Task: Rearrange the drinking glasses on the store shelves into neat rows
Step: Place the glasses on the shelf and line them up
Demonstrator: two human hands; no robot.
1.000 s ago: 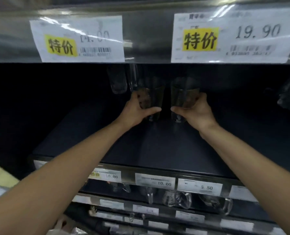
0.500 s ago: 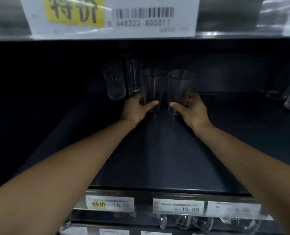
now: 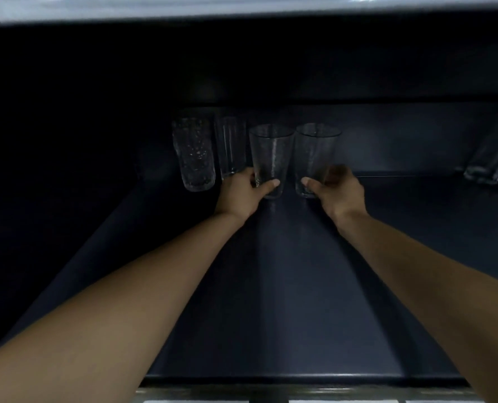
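Two plain clear tumblers stand side by side deep on the dark shelf (image 3: 285, 286). My left hand (image 3: 243, 193) grips the left tumbler (image 3: 271, 158) near its base, thumb across the front. My right hand (image 3: 339, 193) grips the right tumbler (image 3: 314, 155) near its base in the same way. Both tumblers are upright with a narrow gap between them. To their left stand a ribbed tall glass (image 3: 230, 146) and a bubbled tall glass (image 3: 194, 152), close together against the back.
More glassware (image 3: 495, 161) sits at the far right of the shelf. The upper shelf's front strip (image 3: 242, 7) hangs overhead. The shelf's front lip (image 3: 300, 385) lies near the bottom edge. The left part of the shelf is in deep shadow.
The camera has dropped and come closer, so the price labels above have left the view. Both hands stay on the two tumblers, which stand deeper on the shelf beside the tall glasses.
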